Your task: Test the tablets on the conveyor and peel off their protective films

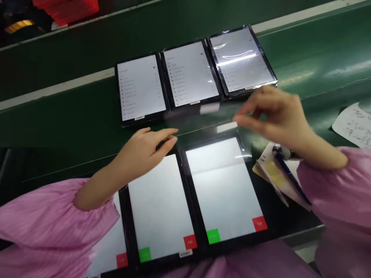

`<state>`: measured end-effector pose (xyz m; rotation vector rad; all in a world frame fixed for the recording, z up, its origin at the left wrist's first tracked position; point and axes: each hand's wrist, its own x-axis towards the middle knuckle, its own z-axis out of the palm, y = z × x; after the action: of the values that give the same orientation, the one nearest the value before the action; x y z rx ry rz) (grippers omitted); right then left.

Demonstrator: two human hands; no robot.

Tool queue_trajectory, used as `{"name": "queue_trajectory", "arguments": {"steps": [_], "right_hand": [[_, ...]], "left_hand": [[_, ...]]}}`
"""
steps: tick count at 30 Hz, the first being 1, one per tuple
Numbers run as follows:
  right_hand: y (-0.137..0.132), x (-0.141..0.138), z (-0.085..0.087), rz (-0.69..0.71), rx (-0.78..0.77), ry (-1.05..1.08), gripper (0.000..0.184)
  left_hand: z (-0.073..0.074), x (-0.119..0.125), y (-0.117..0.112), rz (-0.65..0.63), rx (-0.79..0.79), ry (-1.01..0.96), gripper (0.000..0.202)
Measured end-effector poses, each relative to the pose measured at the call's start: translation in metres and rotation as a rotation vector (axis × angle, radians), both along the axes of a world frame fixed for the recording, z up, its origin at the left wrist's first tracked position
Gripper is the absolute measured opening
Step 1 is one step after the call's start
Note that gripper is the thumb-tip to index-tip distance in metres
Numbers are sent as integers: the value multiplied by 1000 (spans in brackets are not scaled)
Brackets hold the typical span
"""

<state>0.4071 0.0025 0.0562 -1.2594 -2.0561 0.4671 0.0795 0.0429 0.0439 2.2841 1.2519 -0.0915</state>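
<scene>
Three lit tablets lie side by side in front of me, each with a white screen and green and red buttons: a left one [110,247], a middle one [160,208] and a right one [223,189]. My left hand [142,148] rests open, fingers stretched flat, on the top edge of the middle tablet. My right hand [278,112] is blurred by motion above the right tablet's far corner. Its fingers pinch a clear film [203,119] with white tabs, which hangs over the tablets' far edges. Pink sleeves cover both arms.
Three more tablets [140,87] [189,73] [242,60] showing list screens lie in a row on the green conveyor belt [58,116] beyond. A pen on folded papers [285,173] sits under my right wrist. A written sheet [353,123] lies at right, a red crate [68,9] far left.
</scene>
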Motion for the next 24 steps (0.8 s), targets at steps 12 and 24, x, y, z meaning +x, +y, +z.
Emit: {"name": "queue_trajectory", "arguments": {"steps": [12, 24], "right_hand": [[-19, -17, 27, -395, -67, 232, 29], [-73, -22, 20, -283, -93, 220, 24]], "left_hand": [[-10, -14, -26, 184, 151, -124, 21], [25, -57, -125, -281, 265, -309, 24]]}}
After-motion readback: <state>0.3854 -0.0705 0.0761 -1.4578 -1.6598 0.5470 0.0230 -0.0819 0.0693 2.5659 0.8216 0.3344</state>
